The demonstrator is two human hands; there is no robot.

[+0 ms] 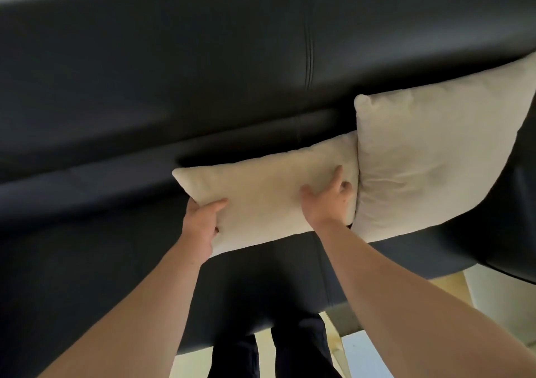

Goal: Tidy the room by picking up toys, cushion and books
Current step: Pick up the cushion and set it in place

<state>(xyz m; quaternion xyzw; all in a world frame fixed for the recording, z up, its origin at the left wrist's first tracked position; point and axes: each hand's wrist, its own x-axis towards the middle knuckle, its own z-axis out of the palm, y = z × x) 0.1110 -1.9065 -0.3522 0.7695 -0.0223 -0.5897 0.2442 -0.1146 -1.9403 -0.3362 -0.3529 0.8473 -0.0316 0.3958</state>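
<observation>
A cream cushion point(266, 195) rests on the seat of a dark sofa point(145, 102), leaning toward the backrest. My left hand point(203, 226) grips its lower left corner, thumb on top. On the cushion's right side, my right hand point(327, 200) lies against the front face with fingers spread and curled around the right edge. A second, larger cream cushion point(435, 157) stands just to the right, touching the first one and propped against the backrest and arm.
The sofa's seat stretches away to the left. Its front edge is near my dark-trousered legs point(290, 348). Pale floor point(362, 351) and a light-coloured object point(499, 296) show at the lower right, beside the sofa's arm.
</observation>
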